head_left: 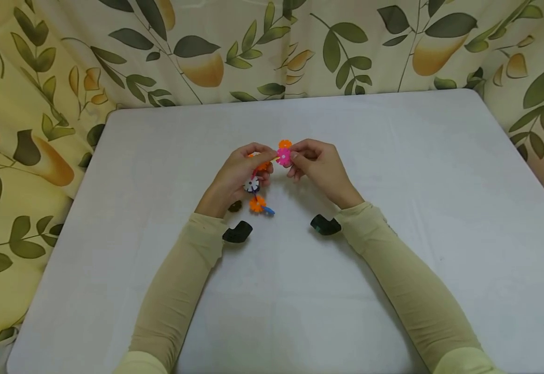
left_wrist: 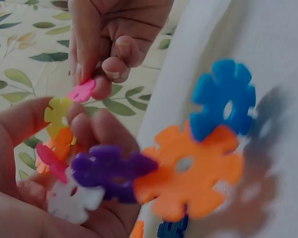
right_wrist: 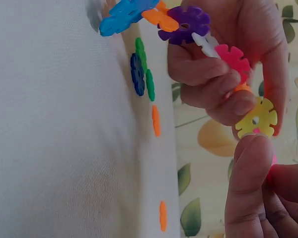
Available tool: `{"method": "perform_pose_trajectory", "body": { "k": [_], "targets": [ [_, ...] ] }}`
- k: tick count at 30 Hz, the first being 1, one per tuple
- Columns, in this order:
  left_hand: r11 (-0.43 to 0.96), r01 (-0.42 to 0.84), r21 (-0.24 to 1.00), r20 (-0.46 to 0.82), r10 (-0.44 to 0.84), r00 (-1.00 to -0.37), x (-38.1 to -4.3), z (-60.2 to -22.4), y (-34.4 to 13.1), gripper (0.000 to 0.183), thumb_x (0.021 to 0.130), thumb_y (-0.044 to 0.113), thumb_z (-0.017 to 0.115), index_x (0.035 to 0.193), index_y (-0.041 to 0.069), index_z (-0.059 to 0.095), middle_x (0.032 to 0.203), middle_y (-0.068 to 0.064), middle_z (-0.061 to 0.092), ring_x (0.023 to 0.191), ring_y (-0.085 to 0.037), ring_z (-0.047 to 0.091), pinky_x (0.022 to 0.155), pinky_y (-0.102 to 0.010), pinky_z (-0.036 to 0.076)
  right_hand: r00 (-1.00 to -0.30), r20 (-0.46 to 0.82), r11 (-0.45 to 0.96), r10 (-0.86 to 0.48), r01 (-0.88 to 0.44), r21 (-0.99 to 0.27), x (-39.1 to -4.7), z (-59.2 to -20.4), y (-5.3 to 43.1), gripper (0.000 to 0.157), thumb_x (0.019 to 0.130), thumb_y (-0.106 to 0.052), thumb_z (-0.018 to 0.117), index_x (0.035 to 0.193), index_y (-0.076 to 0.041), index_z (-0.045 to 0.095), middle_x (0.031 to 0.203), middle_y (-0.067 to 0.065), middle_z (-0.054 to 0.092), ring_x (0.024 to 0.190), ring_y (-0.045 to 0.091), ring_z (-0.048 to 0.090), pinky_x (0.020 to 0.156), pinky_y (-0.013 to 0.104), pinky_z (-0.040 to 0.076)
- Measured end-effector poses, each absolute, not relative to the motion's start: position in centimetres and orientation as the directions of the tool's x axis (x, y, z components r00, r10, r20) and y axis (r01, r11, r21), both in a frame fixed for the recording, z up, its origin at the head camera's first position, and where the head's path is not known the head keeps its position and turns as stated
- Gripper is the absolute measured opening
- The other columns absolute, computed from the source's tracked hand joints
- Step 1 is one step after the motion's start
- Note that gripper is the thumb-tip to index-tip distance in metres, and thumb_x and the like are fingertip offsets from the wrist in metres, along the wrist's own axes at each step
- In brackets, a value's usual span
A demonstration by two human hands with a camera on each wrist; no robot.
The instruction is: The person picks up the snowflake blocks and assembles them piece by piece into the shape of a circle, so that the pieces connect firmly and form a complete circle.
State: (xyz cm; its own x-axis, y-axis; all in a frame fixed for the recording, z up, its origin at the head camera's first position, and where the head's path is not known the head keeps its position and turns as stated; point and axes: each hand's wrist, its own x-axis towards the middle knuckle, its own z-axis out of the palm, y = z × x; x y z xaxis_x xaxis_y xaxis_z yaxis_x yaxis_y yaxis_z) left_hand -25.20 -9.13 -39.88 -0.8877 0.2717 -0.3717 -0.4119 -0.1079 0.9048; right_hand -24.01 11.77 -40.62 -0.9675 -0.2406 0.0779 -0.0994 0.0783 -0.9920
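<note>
L hand [head_left: 229, 176], fingertips nearly closed, pinches yellow plastic flower disc [left_wrist: 53, 110] ending multicolour plastic-disc chain [left_wrist: 203, 183], R hand [head_left: 323, 166] likewise pink plastic flower disc [head_left: 281, 151] at its edge, all above white table [head_left: 272, 311]; angled push w/ chain dangling might pop links.

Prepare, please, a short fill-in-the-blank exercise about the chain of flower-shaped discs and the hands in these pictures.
At its free end, the chain carries a ____ disc. Counting from that end, the white disc comes directly after the ____ disc. The right hand pinches a ____ disc.

Missing words: blue; purple; pink.
</note>
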Motion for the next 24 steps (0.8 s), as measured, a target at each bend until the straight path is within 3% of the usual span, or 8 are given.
{"method": "perform_pose_trajectory", "body": {
  "k": [6,13,18,24],
  "targets": [
    [-0.054,-0.409,0.911,-0.376,0.303,-0.876,-25.2,-39.8,-9.5,0.014,0.105,0.017,0.072,0.113,0.005,0.073,0.090,-0.014,0.071,0.063,-0.020,0.061,0.060,-0.026,0.059,-0.963,0.089,0.083,-0.255,-0.114,-0.990,-24.0,-40.5,11.1,0.017,0.106,0.000,0.063,0.114,0.012,0.070,0.092,0.032,0.069,0.065,0.021,0.068,0.067,0.030,0.061],
    [-0.120,-0.387,0.914,-0.340,0.290,-0.894,-25.7,-38.8,-11.9,0.015,0.107,0.015,0.069,0.115,0.003,0.071,0.091,-0.015,0.071,0.064,-0.021,0.065,0.070,-0.035,0.065,-0.956,0.059,0.100,-0.287,-0.091,-0.991,-24.1,-40.5,10.7,0.021,0.108,-0.003,0.060,0.116,0.015,0.068,0.095,0.026,0.071,0.072,0.028,0.070,0.069,0.029,0.062],
    [-0.232,-0.304,0.924,-0.257,0.213,-0.943,-25.9,-37.4,-15.3,0.013,0.108,0.015,0.067,0.109,0.002,0.070,0.089,-0.017,0.076,0.069,-0.024,0.074,0.071,-0.036,0.065,-0.936,-0.050,0.280,-0.349,-0.053,-0.958,-24.1,-40.9,10.1,0.022,0.107,-0.007,0.062,0.119,0.009,0.071,0.102,0.024,0.074,0.082,0.031,0.069,0.074,0.030,0.059],
    [-0.231,-0.203,0.952,-0.167,0.166,-0.972,-26.0,-36.5,-17.6,0.016,0.111,0.019,0.061,0.109,0.004,0.067,0.095,-0.016,0.079,0.072,-0.023,0.077,0.071,-0.031,0.064,-0.895,-0.117,0.494,-0.430,-0.125,-0.861,-23.9,-42.0,8.8,0.021,0.105,-0.014,0.066,0.121,-0.004,0.075,0.109,0.010,0.075,0.093,0.027,0.067,0.085,0.038,0.055]
  ]
}}
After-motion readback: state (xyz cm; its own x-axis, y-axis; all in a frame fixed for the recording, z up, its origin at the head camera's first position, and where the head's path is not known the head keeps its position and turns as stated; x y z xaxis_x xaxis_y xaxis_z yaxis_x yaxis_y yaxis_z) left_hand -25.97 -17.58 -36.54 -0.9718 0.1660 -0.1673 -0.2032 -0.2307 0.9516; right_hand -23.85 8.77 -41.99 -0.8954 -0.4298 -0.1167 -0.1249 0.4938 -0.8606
